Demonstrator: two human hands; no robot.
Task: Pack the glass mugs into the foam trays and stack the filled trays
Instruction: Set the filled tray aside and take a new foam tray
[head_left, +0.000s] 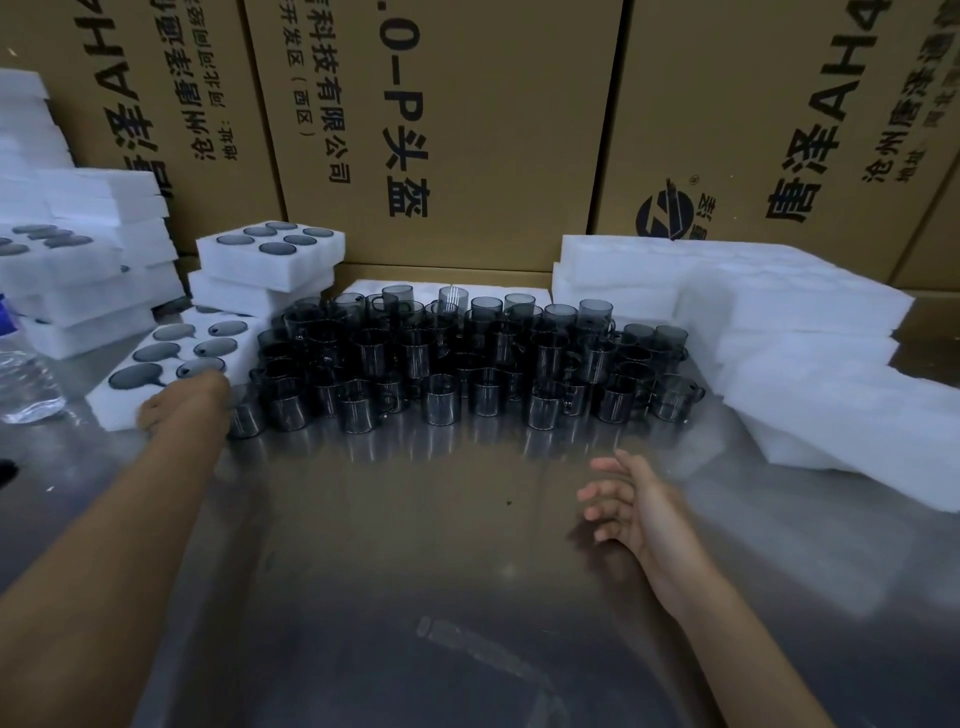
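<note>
The right hand (621, 506) hung loose and held nothing, near the front of the glass mugs (467, 358). The left hand (182, 402) touched the near right corner of the filled foam tray (130, 402), left of the mugs; its fingers were hidden. Behind that tray stood a stack of filled trays (267, 275).

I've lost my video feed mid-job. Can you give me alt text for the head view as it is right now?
A person's left hand rests on the near edge of a filled foam tray at left, while the right hand hovers open above the steel table. Loose dark glass mugs crowd the middle; empty foam trays are piled right, filled stacks left, cardboard boxes behind.
</note>
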